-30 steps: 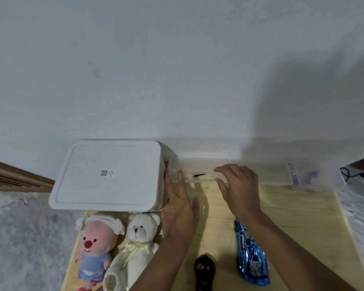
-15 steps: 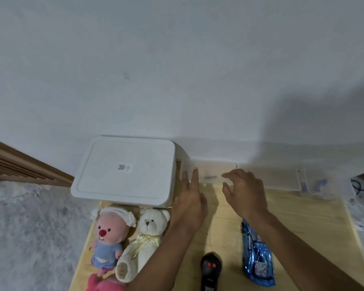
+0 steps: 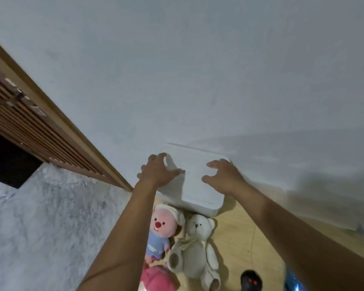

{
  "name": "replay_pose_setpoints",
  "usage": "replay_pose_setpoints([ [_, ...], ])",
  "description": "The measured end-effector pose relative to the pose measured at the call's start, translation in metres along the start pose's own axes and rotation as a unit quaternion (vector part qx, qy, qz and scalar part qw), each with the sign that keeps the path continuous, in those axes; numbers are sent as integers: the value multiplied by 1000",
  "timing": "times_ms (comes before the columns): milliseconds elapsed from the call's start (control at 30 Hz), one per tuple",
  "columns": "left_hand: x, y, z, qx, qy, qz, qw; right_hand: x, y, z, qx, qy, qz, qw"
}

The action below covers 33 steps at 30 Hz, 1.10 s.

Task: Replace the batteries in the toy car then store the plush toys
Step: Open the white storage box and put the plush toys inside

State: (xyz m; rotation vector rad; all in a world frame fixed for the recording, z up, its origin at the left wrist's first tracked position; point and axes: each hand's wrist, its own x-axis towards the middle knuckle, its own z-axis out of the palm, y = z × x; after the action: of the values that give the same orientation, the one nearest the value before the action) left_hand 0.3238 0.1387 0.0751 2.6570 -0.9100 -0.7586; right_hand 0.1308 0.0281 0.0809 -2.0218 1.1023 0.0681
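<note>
Pink plush (image 3: 155,279), black remote (image 3: 251,282) and blue car (image 3: 292,283) cut off below.

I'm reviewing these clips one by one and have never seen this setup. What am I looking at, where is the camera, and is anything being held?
There is no machine here: a person works with two bare hands, and the single wide-angle camera sits on their head, looking forward and down, which is why the wall looks tilted. Both arms reach away from the viewer. The left hand and right hand are spread, fingers open, over the lid of a closed white storage box against the wall; whether they touch it is hard to tell, and no grip has closed. On the wooden table nearer the viewer lie a pink-faced plush in a white cap, a white teddy bear, another pink plush and a black controller.
</note>
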Motion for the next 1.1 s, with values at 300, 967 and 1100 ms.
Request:
replay_pose_setpoints([
  [300, 2, -21, 14, -2, 14, 57, 998, 1, -15, 19, -69, 44, 55, 995],
  [967, 3, -23, 8, -51, 11, 55, 997, 2, -30, 8, -64, 26, 95, 993],
  [1100, -7, -24, 5, -40, 23, 66, 997, -7, -29, 25, -47, 60, 101, 992],
])
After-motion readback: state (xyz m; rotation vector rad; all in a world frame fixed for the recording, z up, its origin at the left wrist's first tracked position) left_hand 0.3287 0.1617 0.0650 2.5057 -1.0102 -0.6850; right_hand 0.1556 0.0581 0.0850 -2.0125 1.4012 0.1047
